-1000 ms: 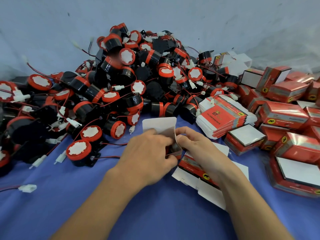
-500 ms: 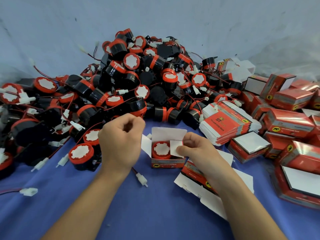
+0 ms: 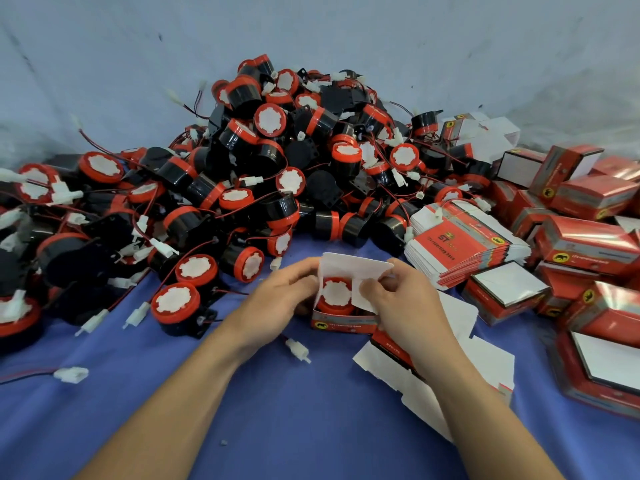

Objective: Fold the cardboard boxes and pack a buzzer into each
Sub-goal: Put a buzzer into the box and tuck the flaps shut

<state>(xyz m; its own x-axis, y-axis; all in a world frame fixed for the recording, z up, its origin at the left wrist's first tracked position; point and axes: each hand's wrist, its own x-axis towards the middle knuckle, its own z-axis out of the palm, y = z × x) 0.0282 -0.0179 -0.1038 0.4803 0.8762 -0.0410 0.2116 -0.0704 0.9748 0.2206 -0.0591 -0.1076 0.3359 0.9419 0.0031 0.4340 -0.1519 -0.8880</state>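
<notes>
Box (image 3: 343, 323): upright on table (image 3: 242, 410), top open, between both hands.
Buzzer (image 3: 335, 293): inside, face up.
Left hand (image 3: 277, 306): grips box's left side.
Right hand (image 3: 398, 303): pinches right flap (image 3: 358, 304).
Plug (image 3: 298, 349): outside, nearer left hand.

Bare blue counter (image 3: 277, 427) lies open near the front, left of and between the forearms, crossed only by one white connector (image 3: 298, 349) beside the open box (image 3: 343, 322) and a second connector (image 3: 71, 374) far left. Behind, a heap of buzzers (image 3: 277, 161) with tangled wires walls off the back and left, reaching nearly to the left hand (image 3: 277, 306). On the right, a stack of flat cartons (image 3: 464, 244), folded boxes (image 3: 588, 244) and a flattened carton (image 3: 485, 362) under the right forearm bar the way
</notes>
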